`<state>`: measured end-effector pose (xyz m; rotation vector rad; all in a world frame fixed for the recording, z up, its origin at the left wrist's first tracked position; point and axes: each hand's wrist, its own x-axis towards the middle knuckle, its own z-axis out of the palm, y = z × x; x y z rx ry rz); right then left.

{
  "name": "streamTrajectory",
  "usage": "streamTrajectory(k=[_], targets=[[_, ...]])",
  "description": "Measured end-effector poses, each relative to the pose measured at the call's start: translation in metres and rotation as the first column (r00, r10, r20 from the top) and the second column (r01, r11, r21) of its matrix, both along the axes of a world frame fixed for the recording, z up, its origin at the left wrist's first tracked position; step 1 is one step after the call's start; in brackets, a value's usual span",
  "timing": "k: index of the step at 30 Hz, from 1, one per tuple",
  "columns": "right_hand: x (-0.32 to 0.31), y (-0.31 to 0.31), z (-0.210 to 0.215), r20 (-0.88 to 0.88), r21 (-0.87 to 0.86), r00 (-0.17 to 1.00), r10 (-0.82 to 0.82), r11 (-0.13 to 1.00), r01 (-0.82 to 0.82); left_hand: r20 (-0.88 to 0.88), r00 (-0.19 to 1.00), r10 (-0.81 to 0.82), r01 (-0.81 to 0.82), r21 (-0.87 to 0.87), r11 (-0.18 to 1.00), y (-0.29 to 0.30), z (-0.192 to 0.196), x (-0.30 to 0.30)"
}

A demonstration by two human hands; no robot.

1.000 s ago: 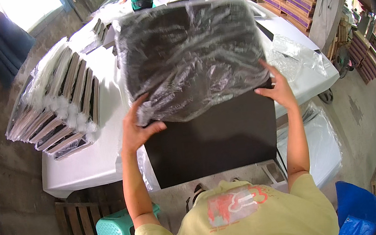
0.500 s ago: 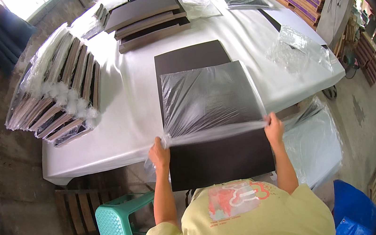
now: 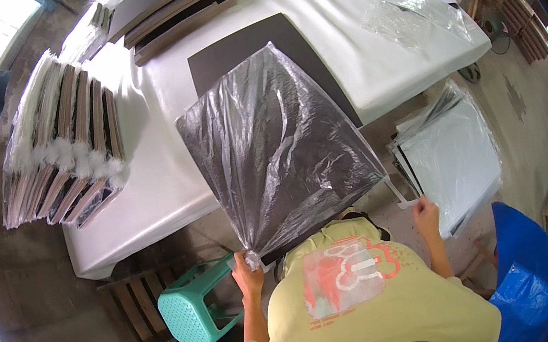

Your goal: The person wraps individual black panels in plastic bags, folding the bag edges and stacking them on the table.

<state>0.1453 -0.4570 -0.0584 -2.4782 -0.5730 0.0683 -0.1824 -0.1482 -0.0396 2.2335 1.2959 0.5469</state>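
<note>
A black board lies in front of me inside a clear plastic bag, turned at an angle and overhanging the table's near edge. The film is wrinkled and pulled tight toward the near left corner. There my left hand is closed on the bunched mouth of the plastic bag. Off the board's near right corner, my right hand pinches the other end of the bag's edge, drawn out as a thin strip. Beneath the bagged board, another black board lies flat on the white-covered table.
Bagged boards stand in a row at the left. Dark boards are stacked at the back. Loose clear plastic lies at right, above a pile of plastic-covered sheets. A green stool and blue tarp flank me.
The bag now covers nearly the whole board, which has turned and tilted. My left hand has come down toward me; my right has moved down and outward. The view has shifted.
</note>
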Motion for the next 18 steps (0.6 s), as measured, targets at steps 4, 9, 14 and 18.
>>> streamTrajectory(k=[4,9,14,18], targets=[[0.053,0.084,0.018,-0.066,0.36,0.985,-0.158,0.917,0.171,0.047,0.999,0.005,-0.003,-0.058,0.998,0.003,-0.007,0.003],[0.076,0.158,0.001,-0.29,0.136,0.915,0.279,0.959,-0.249,0.075,0.997,0.018,-0.009,-0.122,0.992,-0.004,-0.008,0.006],[0.058,0.109,0.029,-0.261,0.324,0.923,0.283,0.926,-0.193,0.198,0.977,-0.081,0.119,-0.189,0.975,-0.032,-0.005,0.0],[0.048,0.0,-0.005,-0.294,0.477,0.95,-0.099,0.846,0.236,0.238,0.915,-0.326,0.38,-0.239,0.893,-0.027,-0.016,0.023]])
